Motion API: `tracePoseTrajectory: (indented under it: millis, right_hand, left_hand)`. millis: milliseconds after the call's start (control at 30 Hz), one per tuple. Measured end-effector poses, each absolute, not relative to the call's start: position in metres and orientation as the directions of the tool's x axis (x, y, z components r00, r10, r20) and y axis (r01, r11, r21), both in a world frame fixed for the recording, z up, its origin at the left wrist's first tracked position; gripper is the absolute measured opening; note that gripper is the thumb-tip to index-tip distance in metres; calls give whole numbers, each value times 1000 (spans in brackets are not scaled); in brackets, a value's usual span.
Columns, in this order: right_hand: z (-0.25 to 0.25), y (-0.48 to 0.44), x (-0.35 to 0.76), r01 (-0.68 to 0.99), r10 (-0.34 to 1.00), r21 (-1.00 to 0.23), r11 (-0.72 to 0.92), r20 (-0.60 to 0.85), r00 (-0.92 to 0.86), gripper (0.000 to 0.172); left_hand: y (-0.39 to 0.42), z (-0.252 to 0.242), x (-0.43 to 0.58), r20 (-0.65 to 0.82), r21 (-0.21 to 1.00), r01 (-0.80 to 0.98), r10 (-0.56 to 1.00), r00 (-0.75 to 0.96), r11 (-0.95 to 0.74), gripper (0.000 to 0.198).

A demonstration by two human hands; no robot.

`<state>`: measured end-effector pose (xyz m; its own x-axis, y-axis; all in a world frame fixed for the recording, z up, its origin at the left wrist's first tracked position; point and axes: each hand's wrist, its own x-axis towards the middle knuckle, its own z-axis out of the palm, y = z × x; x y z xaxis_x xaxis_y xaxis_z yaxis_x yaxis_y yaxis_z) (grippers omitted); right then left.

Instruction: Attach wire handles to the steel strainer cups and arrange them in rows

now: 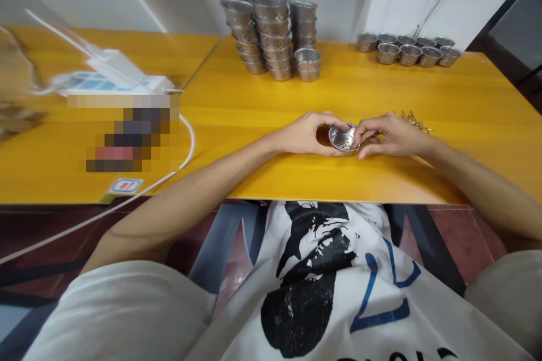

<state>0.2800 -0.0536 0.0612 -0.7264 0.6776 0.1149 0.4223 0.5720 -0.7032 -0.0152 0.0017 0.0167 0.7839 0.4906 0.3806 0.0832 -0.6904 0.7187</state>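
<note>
A small perforated metal strainer basket (344,141) is held just at the table top in front of me, its open mouth facing up. My left hand (311,134) curves around its left side, thumb and fingers on the rim and wall. At the opposite rim is my right hand (387,134), its fingers bent over the edge with the thumb below. Whether those right fingers also pinch some small part is hidden. Just behind the right hand lies a pile of small, thin metal pieces (414,120), partly covered by it.
Tall stacks of similar metal baskets (273,39) stand at the back, with a shorter stack (308,65) beside them. Several single baskets (410,54) sit in rows at the back right. Leftward are a white power strip (114,83), a white cable (191,144) and a blurred-out patch.
</note>
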Motion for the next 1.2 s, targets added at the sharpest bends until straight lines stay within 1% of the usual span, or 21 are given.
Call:
tracePoseTrajectory:
  millis: [100,200,333,467,633,767,867,1067,1200]
  right_hand:
    - [58,-53,280,402,684,-726,558,128,-718,49]
    - [53,-53,277,399,703,-715,574,180,-688,50]
    - [49,-55,273,426,712,-669,610,226,-664,54]
    - [55,-56,274,439,662,-603,666,206,-721,53]
    - [61,-56,275,449,638,-569,689,182,-748,51]
    - [55,-60,268,431,625,-541,722,242,-743,50]
    - [50,-64,263,433,665,-585,686,261,-700,51]
    - [48,-73,261,455,771,-716,528,181,-611,45]
    - [53,-78,256,465,822,-787,406,91,-563,43]
  left_hand:
    - [1,18,-15,377,701,99,485,789,-706,58]
    - [1,20,-15,367,684,127,490,791,-718,59]
    - [0,20,-15,361,679,150,505,784,-719,61]
    - [1,17,-14,372,697,140,522,768,-703,64]
    - [1,17,-13,374,719,125,533,759,-684,64]
    - [-1,20,-13,356,732,137,546,758,-668,62]
    - [-2,22,-13,346,734,155,561,752,-661,64]
    - [-2,22,-15,349,731,164,569,744,-663,61]
    - [-3,21,-15,360,724,162,568,740,-671,60]
